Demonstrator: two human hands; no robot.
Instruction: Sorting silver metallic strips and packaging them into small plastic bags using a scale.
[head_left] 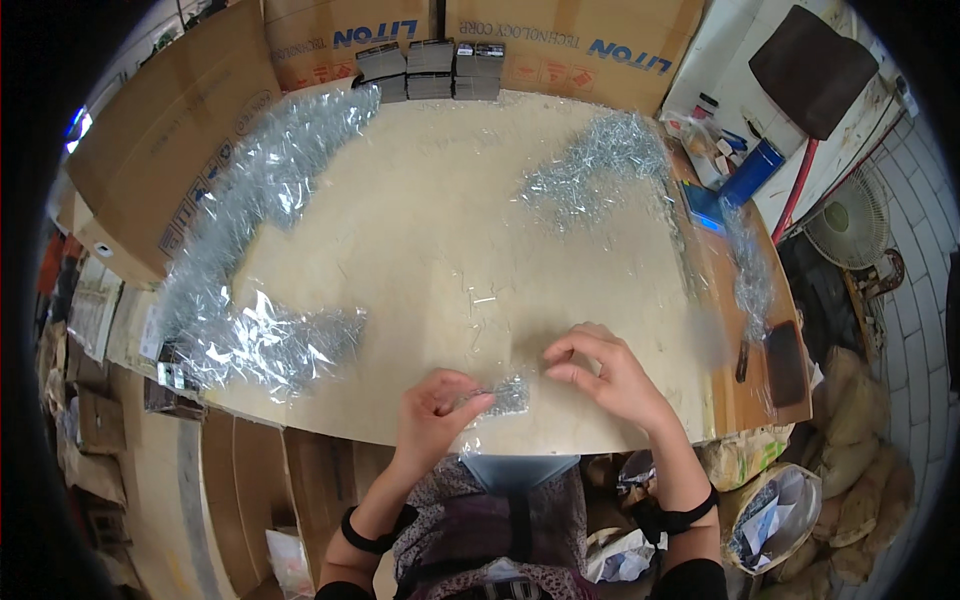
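Observation:
Near the front edge of the table, my left hand is closed, thumb against fingers, on a small clear plastic bag. Silvery bits show through the bag, too small to make out well. To its right hovers my right hand, its thumb and forefinger apart with nothing visible between them. A few thin metal pins lie scattered in the middle of the table, beyond the bag. Farther back on the right is a loose heap of similar thin metal pins.
Shiny clear plastic bags are heaped along the table's left side. Dark card stacks stand at the back against cardboard boxes. On the right ledge are a blue can, a small scale and a dark phone.

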